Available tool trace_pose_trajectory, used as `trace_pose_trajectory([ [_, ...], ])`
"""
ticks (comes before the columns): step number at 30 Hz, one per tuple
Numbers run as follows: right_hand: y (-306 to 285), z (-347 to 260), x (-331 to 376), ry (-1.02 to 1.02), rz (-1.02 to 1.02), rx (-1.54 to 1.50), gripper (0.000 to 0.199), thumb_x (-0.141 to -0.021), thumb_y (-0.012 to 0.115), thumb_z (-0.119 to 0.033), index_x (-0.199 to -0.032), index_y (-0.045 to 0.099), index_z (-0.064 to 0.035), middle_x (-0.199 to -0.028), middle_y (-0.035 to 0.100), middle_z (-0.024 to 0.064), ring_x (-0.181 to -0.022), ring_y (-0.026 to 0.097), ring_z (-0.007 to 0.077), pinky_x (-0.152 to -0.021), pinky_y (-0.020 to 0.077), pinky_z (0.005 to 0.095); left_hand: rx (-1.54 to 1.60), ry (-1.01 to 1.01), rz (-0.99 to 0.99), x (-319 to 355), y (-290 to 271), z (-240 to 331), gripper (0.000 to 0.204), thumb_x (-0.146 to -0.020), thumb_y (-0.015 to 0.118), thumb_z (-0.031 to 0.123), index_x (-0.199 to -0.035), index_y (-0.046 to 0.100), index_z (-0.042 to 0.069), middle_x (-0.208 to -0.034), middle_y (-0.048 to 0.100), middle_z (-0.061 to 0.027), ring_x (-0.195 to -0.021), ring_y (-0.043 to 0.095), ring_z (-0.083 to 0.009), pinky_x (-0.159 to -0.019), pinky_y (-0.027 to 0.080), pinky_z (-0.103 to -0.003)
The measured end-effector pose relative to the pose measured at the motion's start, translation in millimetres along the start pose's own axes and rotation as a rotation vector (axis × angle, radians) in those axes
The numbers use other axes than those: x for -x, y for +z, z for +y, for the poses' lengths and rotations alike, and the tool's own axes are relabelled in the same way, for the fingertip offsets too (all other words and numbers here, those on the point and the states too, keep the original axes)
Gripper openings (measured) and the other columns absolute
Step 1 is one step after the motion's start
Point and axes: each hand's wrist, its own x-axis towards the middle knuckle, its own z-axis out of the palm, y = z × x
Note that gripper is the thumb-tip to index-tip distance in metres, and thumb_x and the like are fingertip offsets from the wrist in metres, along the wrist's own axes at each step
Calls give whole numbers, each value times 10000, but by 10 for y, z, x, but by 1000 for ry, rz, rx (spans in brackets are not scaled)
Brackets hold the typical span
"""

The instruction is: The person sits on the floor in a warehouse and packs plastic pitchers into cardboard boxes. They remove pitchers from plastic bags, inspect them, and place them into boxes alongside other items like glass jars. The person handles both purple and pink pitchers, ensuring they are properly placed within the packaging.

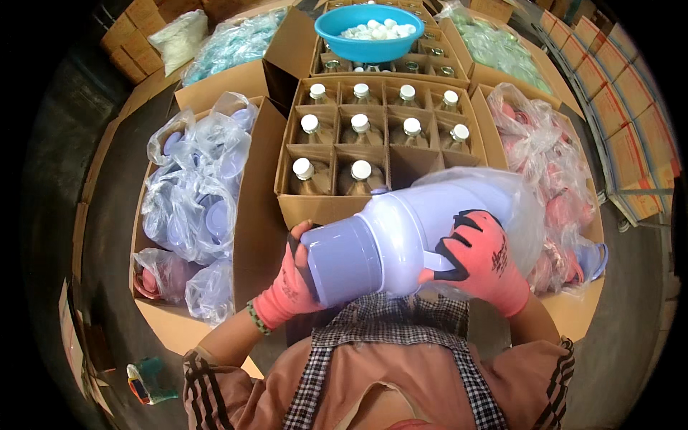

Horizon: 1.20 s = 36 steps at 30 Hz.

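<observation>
A lavender vacuum flask (pixel 398 240) lies tilted on its side in front of me, held across my body. Its darker purple cup-shaped end (pixel 344 261) points left, and a clear plastic bag (pixel 527 215) covers its right part. My left hand (pixel 288 287), in a pink and black glove, is closed around the cup-shaped end. The gloved right hand (pixel 487 261) grips the body beside the pale handle (pixel 438 262). Just beyond the flask stands a divided carton (pixel 304 208), where several glass bottles (pixel 360 179) with white caps stand upright in the cells.
At left, an open carton (pixel 258 179) holds bagged lavender parts; the right carton (pixel 591 287) holds bagged pink ones. A blue basin (pixel 369 49) of white caps rests on another bottle carton behind. Farther back are cartons of teal (pixel 240 43) and green (pixel 494 50) bagged parts.
</observation>
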Motion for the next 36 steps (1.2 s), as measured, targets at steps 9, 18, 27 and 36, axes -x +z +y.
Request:
trace_pose_trajectory([
  [9,41,155,122,-25,17,49,390,-636,617,-441,-685,542,-62,-656,472,85,-706,483,269,-706,405,385,1298,-619,-113,-104,188,-128,822,-731,569,469,-1291,159,29,-1241,339,-132,-1142,354,-240,-968,264,-364],
  [18,179,206,127,-302,-87,93,272,-658,565,-335,-656,498,-71,-689,500,93,-779,518,263,-802,401,418,533,0,-18,19,273,150,928,-550,757,321,-1287,248,79,-1321,161,-234,-1163,296,-356,-973,251,-425],
  [27,453,33,-41,-428,-250,186,157,-625,508,-188,-729,522,-71,-778,508,85,-883,481,257,-866,360,430,591,-495,-217,34,584,331,743,-716,651,248,-1264,223,-15,-1056,493,-206,-969,497,-261,-824,394,-331],
  [36,1140,-484,-92,-663,-212,394,207,-653,489,-184,-707,593,-14,-779,554,120,-830,457,269,-848,345,445,77,-161,463,-1055,-461,27,682,-654,660,169,-1242,335,48,-1259,347,-167,-1204,295,-269,-983,251,-351],
])
